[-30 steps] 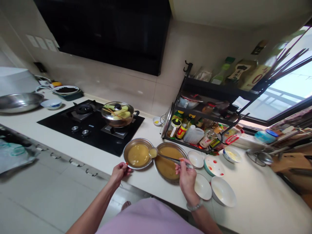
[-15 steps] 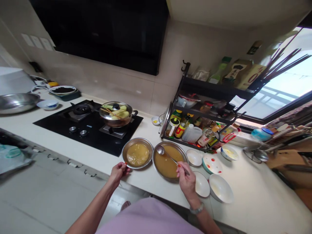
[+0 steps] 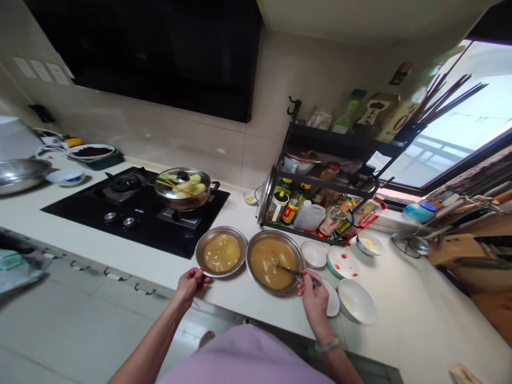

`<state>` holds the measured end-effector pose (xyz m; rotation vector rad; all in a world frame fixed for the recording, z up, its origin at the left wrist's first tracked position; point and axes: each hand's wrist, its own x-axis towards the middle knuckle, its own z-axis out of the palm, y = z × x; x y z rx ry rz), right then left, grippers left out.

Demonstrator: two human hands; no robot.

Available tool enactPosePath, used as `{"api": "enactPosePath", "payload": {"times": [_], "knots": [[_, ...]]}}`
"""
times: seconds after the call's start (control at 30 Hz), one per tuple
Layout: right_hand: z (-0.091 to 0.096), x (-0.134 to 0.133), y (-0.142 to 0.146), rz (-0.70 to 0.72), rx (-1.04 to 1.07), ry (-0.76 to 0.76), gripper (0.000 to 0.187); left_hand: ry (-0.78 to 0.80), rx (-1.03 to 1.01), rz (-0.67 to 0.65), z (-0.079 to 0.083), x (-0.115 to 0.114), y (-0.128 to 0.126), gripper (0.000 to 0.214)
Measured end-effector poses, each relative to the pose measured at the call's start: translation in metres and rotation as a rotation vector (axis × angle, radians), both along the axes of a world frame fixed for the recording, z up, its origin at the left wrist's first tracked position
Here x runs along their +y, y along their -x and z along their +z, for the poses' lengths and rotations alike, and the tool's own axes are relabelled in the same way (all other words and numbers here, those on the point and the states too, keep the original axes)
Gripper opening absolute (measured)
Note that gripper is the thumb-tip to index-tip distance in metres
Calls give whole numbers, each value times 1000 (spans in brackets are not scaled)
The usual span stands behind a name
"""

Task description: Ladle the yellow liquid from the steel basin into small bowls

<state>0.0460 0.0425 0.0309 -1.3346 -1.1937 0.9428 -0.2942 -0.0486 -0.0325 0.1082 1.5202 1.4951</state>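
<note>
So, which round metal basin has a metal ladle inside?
The larger basin, on the right; the smaller basin, held by the left hand, has none.

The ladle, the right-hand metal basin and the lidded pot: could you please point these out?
Ladle (image 3: 292,271), head view: exposed stretch of its handle.
Right-hand metal basin (image 3: 301,255), head view: inner wall, right side.
Lidded pot (image 3: 183,204), head view: front wall, below the glass lid.

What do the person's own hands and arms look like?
The left hand and right hand are bare, with reddish nails showing; no sleeves show on the forearms. A pale band circles the right wrist, bracelet or watch unclear.
</note>
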Motion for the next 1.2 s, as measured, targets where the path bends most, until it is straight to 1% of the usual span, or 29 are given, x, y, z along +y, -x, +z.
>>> {"api": "enactPosePath", "payload": {"times": [0.1, 0.2, 0.5, 0.7, 0.87, 1.0, 1.1, 1.2], "knots": [[0, 7, -4, -97, 156, 69, 42, 6, -3, -6, 1, 0, -1, 21], [3, 11, -7, -134, 227, 90, 38, 14, -3, -3, 2, 0, -1, 19], [23, 9, -1, -135, 217, 42, 37, 12, 1, -11, 0, 1, 0, 17], [33, 10, 9, -112, 256, 45, 37, 2, 4, -37, 0, 0, 0, 23], [42, 12, 29, -53, 264, 44, 40, -1, 12, -33, 0, 0, 0, 23], [42, 13, 54, 41, 250, 11, 41, 3, 12, -13, -1, 1, -1, 20], [38, 10, 72, 141, 210, -42, 39, -8, 1, -5, -2, 1, -1, 21], [31, 3, 83, 285, 93, -153, 33, -17, -6, -15, -3, 1, 0, 22]]}}
